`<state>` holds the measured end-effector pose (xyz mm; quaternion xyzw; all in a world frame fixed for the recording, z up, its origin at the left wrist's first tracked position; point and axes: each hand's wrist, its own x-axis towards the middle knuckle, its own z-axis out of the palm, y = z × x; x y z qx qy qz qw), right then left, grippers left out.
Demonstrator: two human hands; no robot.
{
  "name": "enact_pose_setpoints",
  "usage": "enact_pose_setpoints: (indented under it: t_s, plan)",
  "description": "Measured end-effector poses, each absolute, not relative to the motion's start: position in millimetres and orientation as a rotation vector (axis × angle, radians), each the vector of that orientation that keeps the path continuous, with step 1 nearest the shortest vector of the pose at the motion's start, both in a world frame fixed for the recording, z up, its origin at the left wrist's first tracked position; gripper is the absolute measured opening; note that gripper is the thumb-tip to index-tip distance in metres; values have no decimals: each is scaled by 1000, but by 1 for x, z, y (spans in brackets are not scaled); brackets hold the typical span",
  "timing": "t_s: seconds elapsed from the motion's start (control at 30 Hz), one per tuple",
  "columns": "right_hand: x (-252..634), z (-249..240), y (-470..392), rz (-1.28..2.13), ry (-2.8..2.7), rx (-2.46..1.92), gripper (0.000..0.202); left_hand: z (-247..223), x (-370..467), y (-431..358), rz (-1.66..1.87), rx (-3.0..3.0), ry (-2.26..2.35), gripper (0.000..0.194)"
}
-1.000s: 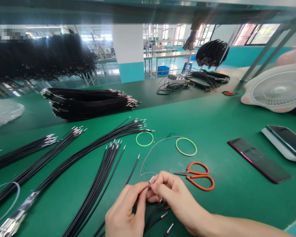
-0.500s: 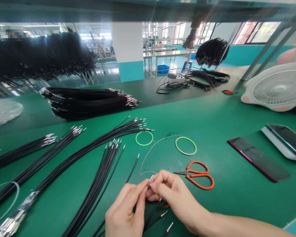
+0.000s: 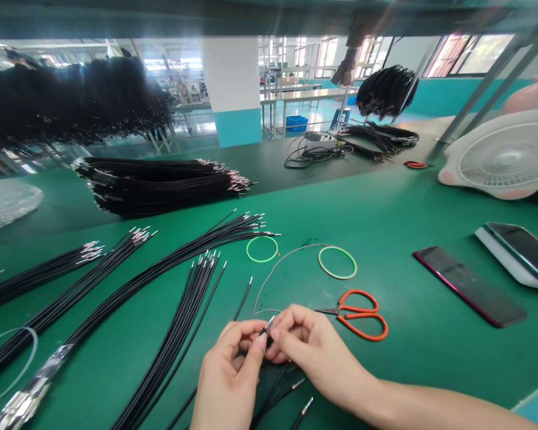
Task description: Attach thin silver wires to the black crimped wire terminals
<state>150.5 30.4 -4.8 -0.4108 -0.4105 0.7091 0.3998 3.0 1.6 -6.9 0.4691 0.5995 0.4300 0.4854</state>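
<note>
My left hand (image 3: pixel 233 370) pinches a black cable (image 3: pixel 264 329) near its silvery end, which points up between the hands. Thumb and forefinger of my right hand (image 3: pixel 311 346) are pressed together at the same cable end, beside the left fingertips. A thin wire (image 3: pixel 260 288) curves from the hands up to a green ring (image 3: pixel 338 263). Another green ring (image 3: pixel 262 249) lies to its left. Orange-handled scissors (image 3: pixel 363 315) rest just right of my right hand. Further black cables with stripped ends (image 3: pixel 296 387) lie below the hands.
Bundles of black cables (image 3: pixel 161 269) spread over the green table's left side, with a thick looped bundle (image 3: pixel 161 186) behind. A dark phone (image 3: pixel 470 286), another device (image 3: pixel 524 254) and a white fan (image 3: pixel 506 158) are at the right. A shelf edge crosses overhead.
My left hand's fingers have shifted and spread a little, with the thumb now on the cable, and the silvery cable end shows more clearly. My right hand keeps its pinch.
</note>
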Motion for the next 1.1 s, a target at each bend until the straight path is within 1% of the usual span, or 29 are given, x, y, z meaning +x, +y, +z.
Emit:
enact_pose_setpoints:
  t_s: [0.17,0.3,0.5,0.6,0.73,0.87,1.1]
  plan:
    - [151,-10,29,1752,-1129,-1043,28,1,4,4,1082,959,1436,29]
    - [150,-11,27,1716,-1184,-1034,25,-3,3,6,1023,920,1425,33]
    - [149,-11,29,1671,-1210,-1054,24,-7,1,8,1066,880,1401,29]
    - [151,-12,30,1681,-1186,-1046,25,-3,0,7,1062,968,1417,25]
    - [151,-14,31,1668,-1186,-1049,24,-2,-2,5,1081,1301,1473,20]
    - [149,-14,31,1599,-1216,-1036,19,-6,-2,4,1046,1492,1573,22]
    - [149,-13,31,1504,-1302,-1056,14,-3,-1,10,1026,1081,1486,29]
